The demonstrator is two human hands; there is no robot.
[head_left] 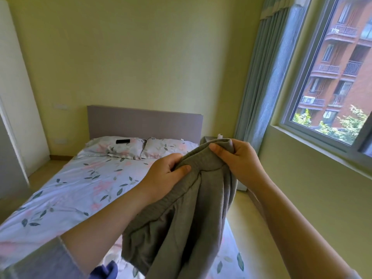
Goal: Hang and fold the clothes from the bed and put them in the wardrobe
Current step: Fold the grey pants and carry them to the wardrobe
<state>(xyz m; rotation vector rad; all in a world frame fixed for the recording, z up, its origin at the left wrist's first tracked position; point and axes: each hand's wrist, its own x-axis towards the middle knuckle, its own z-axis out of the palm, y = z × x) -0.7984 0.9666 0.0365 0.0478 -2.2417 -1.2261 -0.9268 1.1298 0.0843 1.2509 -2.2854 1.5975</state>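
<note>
- Left hand (167, 174) is clenched on the upper edge of a grey garment (181, 218); thumb on the near face, fingers curled behind the fabric.
- Right hand (239, 158) is clamped on the same edge further along, a bunch of cloth pinched up at the top.
- Garment is held in the air over the foot of the bed (70, 188), hanging in loose folds between the forearms. A seamed band runs along the gripped edge, probably a waistband; type cannot be told for sure.
- Lower end of the garment is out of view past the bottom edge, so it cannot be said whether it touches the bed.
- A blue-purple piece of cloth (104, 270) is seen at the bottom edge, on the bed below the left forearm; likely another item to be done.
- Step judged: one garment is lifted and the edge is being sorted before a fold. Nothing folded yet on the visible bed.
- Wardrobe (18, 97) stands left of the bed, well apart from the hands; nothing is seen going into it.
- Next move calls for: hands to be spread along the band so the cloth drops flat, twists shaken out, then halved lengthwise or laid on the bed for folding.
- A phone (123, 141) lies on the left pillow (116, 148), far from the work area; no interference expected.
</note>
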